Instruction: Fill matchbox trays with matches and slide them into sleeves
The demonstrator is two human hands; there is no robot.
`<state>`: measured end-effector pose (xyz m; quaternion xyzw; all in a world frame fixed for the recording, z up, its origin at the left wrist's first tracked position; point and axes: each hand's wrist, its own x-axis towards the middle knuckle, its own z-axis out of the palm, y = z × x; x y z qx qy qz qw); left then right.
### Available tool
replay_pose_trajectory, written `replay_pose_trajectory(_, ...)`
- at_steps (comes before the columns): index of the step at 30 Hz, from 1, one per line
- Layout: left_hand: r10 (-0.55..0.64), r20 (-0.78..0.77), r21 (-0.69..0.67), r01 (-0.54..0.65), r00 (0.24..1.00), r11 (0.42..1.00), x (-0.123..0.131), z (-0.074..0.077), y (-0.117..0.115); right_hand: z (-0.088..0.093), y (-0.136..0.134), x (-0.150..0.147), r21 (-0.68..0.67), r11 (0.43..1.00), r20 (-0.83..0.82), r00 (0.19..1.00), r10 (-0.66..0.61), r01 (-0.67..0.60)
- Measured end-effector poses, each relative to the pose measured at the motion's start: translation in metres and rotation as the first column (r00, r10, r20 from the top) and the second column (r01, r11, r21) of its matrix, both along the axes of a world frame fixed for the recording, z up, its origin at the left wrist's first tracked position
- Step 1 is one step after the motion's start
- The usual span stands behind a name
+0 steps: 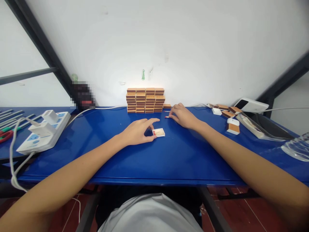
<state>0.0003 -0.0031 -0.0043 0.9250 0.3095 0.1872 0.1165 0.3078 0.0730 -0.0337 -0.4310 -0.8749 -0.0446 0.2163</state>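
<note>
A small white matchbox tray (pixel 159 132) with red-tipped matches in it lies on the blue table in front of me. My left hand (pixel 138 131) grips the tray's left end between thumb and fingers, with the index finger stretched out above it. Farther back and to the right, my right hand (pixel 181 116) is bent down to the tabletop, its fingertips pinched on a few matches (pixel 167 117) whose red heads point left. Just behind the fingers lies another thin match (pixel 166 111). Several layers of brown matchboxes (pixel 145 100) are stacked against the wall.
On the right lie loose matchboxes (pixel 233 126), a white device (pixel 252 105) and a dark pouch (pixel 267 125). A white power strip (pixel 45 133) with plugs and cables, and red-handled scissors (pixel 6 136), are on the left. Dark metal bars slant at both sides.
</note>
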Motion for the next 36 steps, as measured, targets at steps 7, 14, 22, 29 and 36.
replay_pose_trajectory(7, -0.01, 0.003, -0.002, 0.01, 1.0, 1.0, 0.0, 0.0, 0.001, 0.0, -0.003, 0.004, -0.051, 0.998, -0.028, 0.999, 0.025, -0.026)
replay_pose_trajectory(14, -0.008, 0.005, 0.003, 0.008, 1.0, 1.0, 0.0, -0.001, 0.001, -0.001, -0.001, 0.006, -0.103, 0.994, -0.013, 1.0, 0.027, -0.028)
replay_pose_trajectory(22, -0.005, 0.002, -0.002, 0.005, 1.0, 1.0, 0.001, -0.001, 0.0, 0.0, -0.005, 0.004, -0.144, 0.989, -0.012, 1.0, 0.014, -0.015)
replay_pose_trajectory(29, -0.006, 0.002, -0.008, 0.006, 1.0, 1.0, 0.001, 0.0, 0.001, 0.004, -0.013, 0.003, -0.156, 0.987, -0.023, 0.999, 0.042, -0.045)
replay_pose_trajectory(36, -0.002, 0.003, -0.014, 0.002, 1.0, 1.0, 0.001, 0.001, 0.0, 0.007, -0.017, 0.003, -0.135, 0.989, -0.051, 0.997, 0.053, -0.059)
